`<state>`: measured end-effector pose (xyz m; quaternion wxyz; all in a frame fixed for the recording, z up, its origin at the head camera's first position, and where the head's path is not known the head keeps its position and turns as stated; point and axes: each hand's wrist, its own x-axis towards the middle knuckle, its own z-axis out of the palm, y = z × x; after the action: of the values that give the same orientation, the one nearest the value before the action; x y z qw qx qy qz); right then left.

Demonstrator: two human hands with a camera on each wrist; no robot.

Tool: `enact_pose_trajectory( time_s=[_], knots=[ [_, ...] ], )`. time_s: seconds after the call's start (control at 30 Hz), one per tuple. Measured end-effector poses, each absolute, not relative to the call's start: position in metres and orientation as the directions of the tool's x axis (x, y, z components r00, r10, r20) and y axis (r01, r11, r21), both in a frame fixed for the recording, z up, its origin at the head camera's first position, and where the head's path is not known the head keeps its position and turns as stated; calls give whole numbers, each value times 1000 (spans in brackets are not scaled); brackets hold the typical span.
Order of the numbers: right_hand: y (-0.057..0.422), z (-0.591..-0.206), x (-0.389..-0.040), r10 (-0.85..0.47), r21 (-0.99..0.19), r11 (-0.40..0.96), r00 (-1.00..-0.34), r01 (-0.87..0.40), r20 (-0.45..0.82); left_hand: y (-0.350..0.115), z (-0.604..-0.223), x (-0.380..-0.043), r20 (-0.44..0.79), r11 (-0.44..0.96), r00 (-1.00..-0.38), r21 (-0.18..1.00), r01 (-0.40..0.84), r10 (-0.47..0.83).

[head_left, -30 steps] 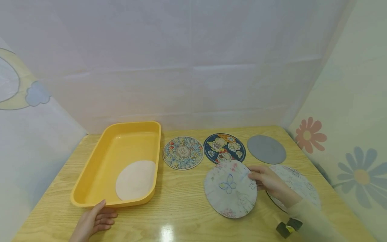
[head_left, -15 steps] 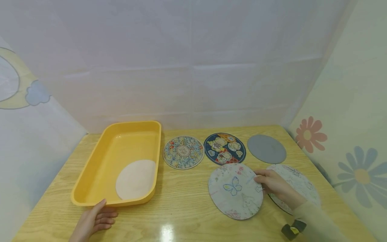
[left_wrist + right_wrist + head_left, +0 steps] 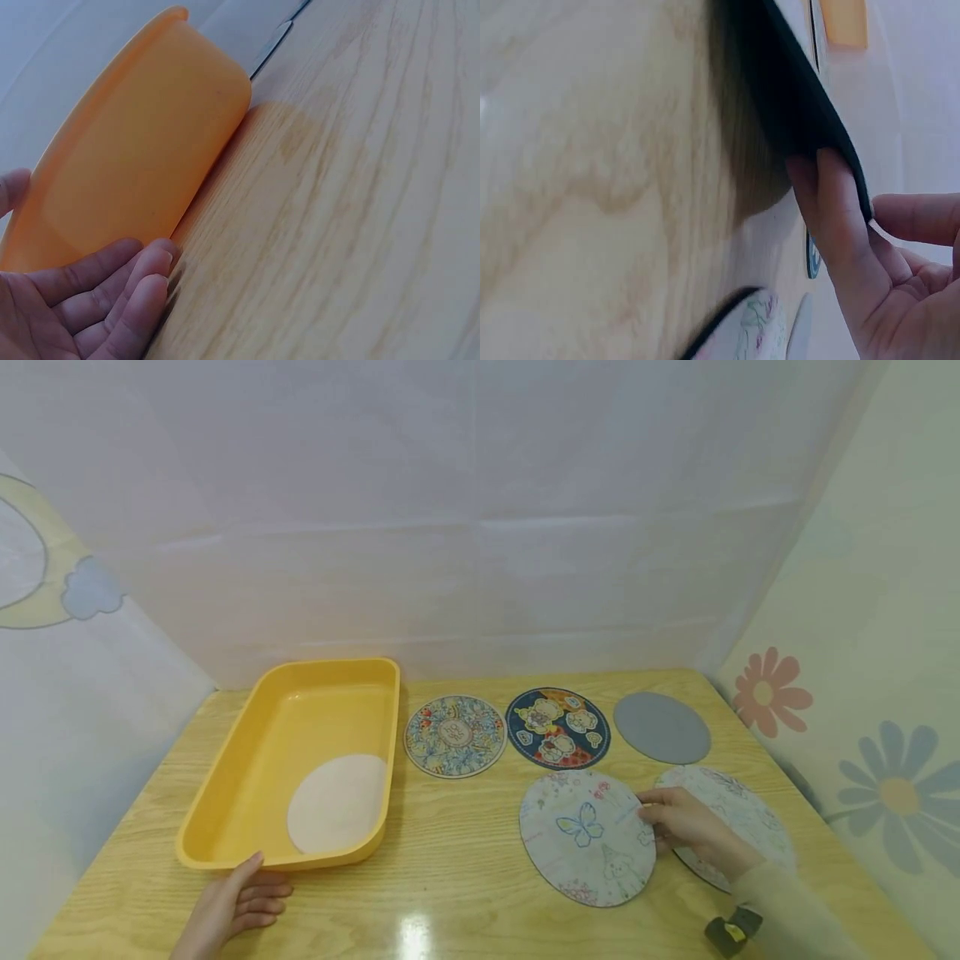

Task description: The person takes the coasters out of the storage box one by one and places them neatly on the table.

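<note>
My right hand (image 3: 686, 827) pinches the right edge of a white round mat (image 3: 585, 852) printed with a blue butterfly, thumb on top and fingers beneath. In the right wrist view the dark underside (image 3: 802, 82) of this mat tilts up off the wood, with a shadow below. My left hand (image 3: 232, 910) holds the near side of a yellow tray (image 3: 300, 714), its thumb over the rim and its fingers against the outer wall (image 3: 142, 142). A plain pale disc (image 3: 337, 806) lies inside the tray's near right corner.
Behind the held mat lie a colourful patterned mat (image 3: 456, 737), a dark blue cartoon mat (image 3: 558, 727) and a grey mat (image 3: 662, 727). Another floral mat (image 3: 750, 818) lies partly under the right forearm. Printed cloth walls (image 3: 480, 568) close off the wooden table (image 3: 442, 877) behind and at the sides.
The butterfly mat and my right hand have shifted slightly to the right and toward me, with the mat turning a little. My left hand and the tray stay in place.
</note>
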<state>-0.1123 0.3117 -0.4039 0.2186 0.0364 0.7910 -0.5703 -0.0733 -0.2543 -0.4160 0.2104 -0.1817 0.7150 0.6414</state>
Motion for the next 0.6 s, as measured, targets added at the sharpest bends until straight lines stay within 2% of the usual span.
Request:
enact_pose_trajectory(
  time_s=[0.23, 0.6],
  knots=[
    [316, -403, -114, -77, -832, 472, -927, 291, -368, -254, -415, -74, -531, 122, -847, 842, -526, 11],
    [311, -392, -113, -8, -846, 486, -966, 221, -258, -254, -415, -74, -538, 124, -843, 837, -533, 7]
  ],
)
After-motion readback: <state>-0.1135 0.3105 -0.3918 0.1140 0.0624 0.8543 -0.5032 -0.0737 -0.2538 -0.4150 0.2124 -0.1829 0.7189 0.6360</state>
